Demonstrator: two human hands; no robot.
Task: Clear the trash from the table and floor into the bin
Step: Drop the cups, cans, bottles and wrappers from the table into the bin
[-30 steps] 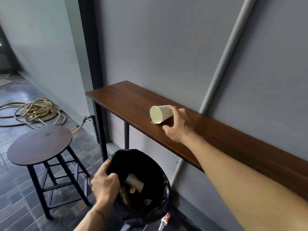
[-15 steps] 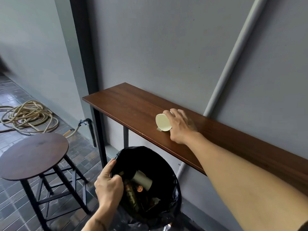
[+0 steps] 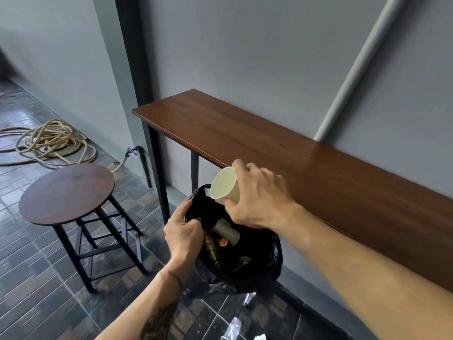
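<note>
Right hand (image 3: 257,200) wraps a paper cup (image 3: 225,184): thumb on the near side, fingers over the far side, closed snugly round the wall. Cup lies tilted, mouth toward the left and slightly toward the camera, and looks empty. It hangs directly above the open mouth of the bin bag (image 3: 269,261), clear of the table (image 3: 245,133).

Left hand (image 3: 182,235) is clenched on the bag's rim, below and left of the cup grip, pulling the opening wide.

Step in hand, as I judge it: drop the cup in. To do it well:
- Keep the left hand's pull on the rim so the mouth does not collapse.
- Lower the cup a little before letting go; a light paper cup can bounce off the rim.
- Open all fingers at once, so it falls straight, not sideways onto the left knuckles.
- Do not squeeze harder; the thin wall would crush easily.

Bag contents, just beneath the grip: a cardboard tube (image 3: 226,231), something dark that may be a bottle (image 3: 213,251), a small orange item (image 3: 223,242), other scraps too dim to name. Room remains.

Below and nearer than the grip, on the floor (image 3: 49,278): clear plastic scraps (image 3: 232,326) and a white crumpled bit (image 3: 259,337), not yet collected. No trash visible on the table.
</note>
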